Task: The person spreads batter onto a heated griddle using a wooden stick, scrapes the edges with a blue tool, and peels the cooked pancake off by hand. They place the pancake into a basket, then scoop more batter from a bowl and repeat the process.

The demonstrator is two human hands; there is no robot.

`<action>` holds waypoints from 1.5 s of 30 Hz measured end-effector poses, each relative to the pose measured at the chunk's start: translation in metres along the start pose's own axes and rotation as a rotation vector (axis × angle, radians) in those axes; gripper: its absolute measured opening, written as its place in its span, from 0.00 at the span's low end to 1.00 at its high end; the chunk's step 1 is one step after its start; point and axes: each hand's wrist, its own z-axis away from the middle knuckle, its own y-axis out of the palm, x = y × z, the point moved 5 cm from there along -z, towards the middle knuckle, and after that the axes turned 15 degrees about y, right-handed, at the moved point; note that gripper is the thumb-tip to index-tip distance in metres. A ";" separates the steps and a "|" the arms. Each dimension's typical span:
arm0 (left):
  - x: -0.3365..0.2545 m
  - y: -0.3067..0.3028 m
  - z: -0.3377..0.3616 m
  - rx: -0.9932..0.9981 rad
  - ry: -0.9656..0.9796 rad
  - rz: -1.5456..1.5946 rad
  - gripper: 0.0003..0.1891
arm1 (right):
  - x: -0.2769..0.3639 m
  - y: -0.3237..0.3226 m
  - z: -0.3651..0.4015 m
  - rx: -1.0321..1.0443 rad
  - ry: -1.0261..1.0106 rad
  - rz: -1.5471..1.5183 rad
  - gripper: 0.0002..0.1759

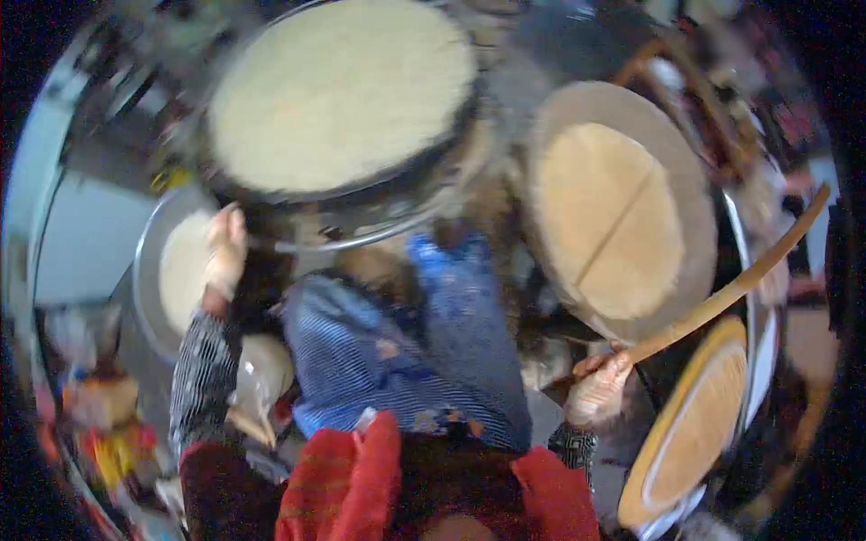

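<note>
My right hand [600,389] is wrapped around one end of a long, slightly curved wooden stick [722,302], which slants up to the right. My left hand [225,251] is at the right rim of a metal bowl [147,270] of white batter [185,266]. Its fingers look curled together, but blur hides what is in them. Just beyond that hand is a large round griddle [397,180], covered by a pale, even flatbread or batter layer [347,95]. To the right, a round tray [695,225] carries a tan flatbread [609,216] with a thin dark line across it.
At the lower right stands a tilted round board with a yellowish rim [639,478] and a tan face. A pale pot or jug [263,365] is by my left forearm. A curved metal rail [361,242] runs below the griddle. Colourful packets [113,446] lie at the left.
</note>
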 end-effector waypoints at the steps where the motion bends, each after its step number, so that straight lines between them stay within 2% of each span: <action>1: 0.010 -0.008 0.008 -0.021 0.082 -0.131 0.15 | -0.004 0.017 0.000 0.107 -0.017 0.118 0.21; 2: 0.022 -0.009 0.014 -0.042 0.077 -0.079 0.17 | -0.024 0.029 -0.007 0.229 -0.048 0.395 0.18; 3: 0.033 -0.003 0.018 0.121 0.163 -0.260 0.19 | -0.023 0.069 0.015 0.355 0.168 0.241 0.17; 4: 0.033 0.001 0.018 0.319 0.153 -0.336 0.21 | -0.019 0.096 0.031 0.460 0.157 0.354 0.15; 5: 0.032 0.010 0.025 0.418 0.242 -0.401 0.24 | -0.018 0.114 0.044 0.553 0.139 0.467 0.14; 7: -0.004 0.022 0.025 0.392 0.492 -0.347 0.22 | -0.050 0.126 0.053 0.639 0.135 0.502 0.12; 8: -0.009 0.038 0.020 0.622 0.415 -0.362 0.20 | -0.059 0.136 0.059 0.718 0.139 0.547 0.10; 9: -0.018 0.054 0.021 0.852 0.334 -0.374 0.19 | -0.060 0.138 0.062 0.711 0.138 0.548 0.10; 10: -0.038 0.058 0.024 0.721 0.316 -0.361 0.18 | -0.060 0.141 0.066 0.728 0.199 0.461 0.11; 13: -0.113 0.074 0.014 0.775 0.160 -0.268 0.19 | -0.053 0.146 0.066 0.716 0.275 0.345 0.10; 14: -0.135 0.086 0.012 0.737 0.090 -0.286 0.21 | -0.051 0.147 0.063 0.691 0.201 0.395 0.10; 16: -0.187 0.106 -0.011 0.808 -0.100 -0.167 0.21 | -0.047 0.150 0.063 0.663 0.128 0.439 0.10; 18: -0.243 0.120 -0.029 0.643 -0.014 -0.063 0.19 | -0.030 0.157 0.063 0.668 0.088 0.376 0.11; 19: -0.275 0.110 -0.031 0.185 0.276 -0.030 0.19 | -0.022 0.157 0.060 0.671 0.076 0.378 0.11; 20: -0.299 0.118 -0.037 0.641 0.227 0.227 0.24 | -0.006 0.157 0.059 0.646 -0.146 0.433 0.12; 21: -0.317 0.120 -0.018 0.361 0.354 0.629 0.25 | 0.008 0.157 0.061 0.620 -0.365 0.482 0.15; 23: -0.339 0.074 -0.013 0.108 0.485 0.584 0.28 | 0.008 0.142 0.051 0.639 -0.334 0.529 0.18; 25: -0.327 0.062 -0.015 0.150 0.533 0.546 0.31 | -0.007 0.127 0.042 0.829 -0.091 0.518 0.19; 26: -0.315 0.055 -0.019 0.072 0.517 0.504 0.32 | -0.015 0.120 0.043 0.911 0.038 0.509 0.19; 27: -0.304 0.046 -0.027 0.010 0.530 0.423 0.33 | -0.016 0.115 0.043 0.911 0.041 0.503 0.19; 29: -0.290 0.038 -0.059 0.005 0.576 0.270 0.32 | -0.027 0.099 0.034 0.662 0.123 0.874 0.21; 30: -0.289 0.036 -0.082 0.043 0.633 0.256 0.32 | -0.033 0.097 0.034 0.670 0.113 0.865 0.21; 31: -0.288 0.037 -0.101 0.089 0.686 0.244 0.32 | -0.035 0.094 0.040 0.657 -0.080 0.816 0.23; 32: -0.286 0.046 -0.114 0.079 0.729 0.211 0.33 | -0.040 0.088 0.043 0.647 -0.178 0.784 0.23; 33: -0.281 0.064 -0.124 0.154 0.794 0.091 0.34 | -0.044 0.083 0.047 0.633 -0.277 0.754 0.24; 36: -0.290 0.086 -0.169 0.143 0.880 0.226 0.40 | -0.048 0.084 0.047 0.674 -0.130 0.534 0.29; 38: -0.295 0.119 -0.196 0.160 0.925 0.175 0.47 | -0.034 0.094 0.056 0.589 0.307 0.357 0.30; 39: -0.290 0.139 -0.198 0.165 0.923 0.189 0.47 | -0.031 0.103 0.057 0.579 0.316 0.365 0.30; 41: -0.271 0.187 -0.191 0.543 0.782 -0.001 0.50 | -0.041 0.119 0.066 0.678 0.684 0.297 0.29; 42: -0.262 0.193 -0.188 0.521 0.779 0.002 0.51 | -0.042 0.121 0.065 0.665 0.694 0.309 0.29; 43: -0.256 0.184 -0.190 0.528 0.781 0.016 0.51 | -0.043 0.128 0.067 0.755 0.679 0.343 0.29; 44: -0.244 0.177 -0.191 0.642 0.767 -0.026 0.52 | -0.045 0.136 0.071 0.847 0.666 0.370 0.29; 45: -0.229 0.171 -0.185 0.761 0.752 -0.066 0.52 | -0.047 0.142 0.073 0.832 0.684 0.368 0.29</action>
